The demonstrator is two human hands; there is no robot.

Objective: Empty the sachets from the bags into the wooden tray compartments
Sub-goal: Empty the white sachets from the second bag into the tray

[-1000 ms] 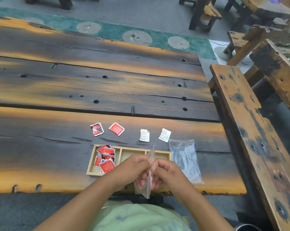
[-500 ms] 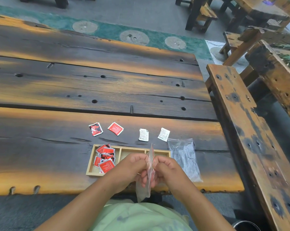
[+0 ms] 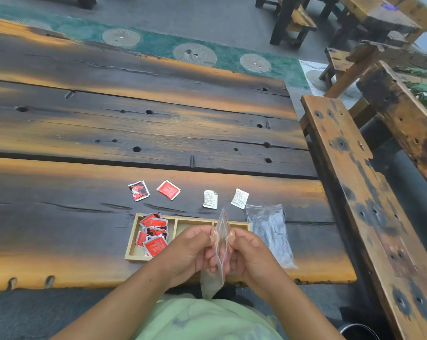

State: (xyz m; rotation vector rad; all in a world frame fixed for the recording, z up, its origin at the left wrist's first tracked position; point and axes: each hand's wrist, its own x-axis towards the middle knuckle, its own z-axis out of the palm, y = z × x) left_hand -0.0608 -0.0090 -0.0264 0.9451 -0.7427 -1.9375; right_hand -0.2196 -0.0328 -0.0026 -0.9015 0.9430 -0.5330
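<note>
Little moved since a second ago: clear zip bag (image 3: 221, 241) stays edge-on between both hands, red-lined mouth up, over tray's near side. Left hand (image 3: 187, 251) pinches one side of the mouth and right hand (image 3: 251, 256) the other, fingers curled. Bag contents not discernible. Wooden tray (image 3: 131, 246) sits near table's front edge; left compartment holds pile of red sachets (image 3: 153, 235). Second clear bag (image 3: 271, 234) lies flat just right of tray. Beyond tray, on table (image 3: 133, 123): two loose red packets (image 3: 168, 189), two white packets (image 3: 210, 199). Bench (image 3: 354, 192) at right.
</note>
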